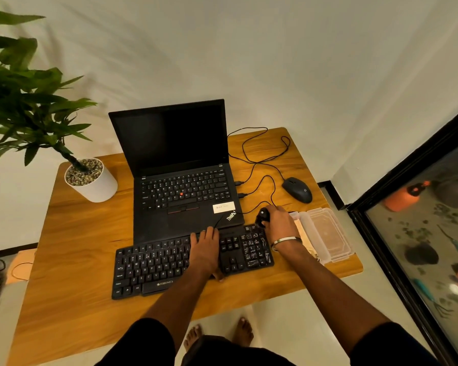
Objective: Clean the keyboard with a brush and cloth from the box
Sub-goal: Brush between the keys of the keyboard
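A black keyboard (154, 268) lies near the front of the wooden table (72, 233), in front of an open laptop (181, 180). My left hand (204, 249) rests flat on the keyboard's middle, fingers straight. My right hand (279, 223) grips a black brush (262, 217) over the keyboard's far right corner. Right of the keyboard lies an open clear plastic box (325, 233), its lid folded out. A light cloth (302, 233) shows partly inside it, behind my wrist.
A black mouse (298, 189) sits at the back right, its cable looping across the table to the laptop. A white pot with a green plant (90, 180) stands at the back left. A black-framed glass panel (407, 247) runs along the right.
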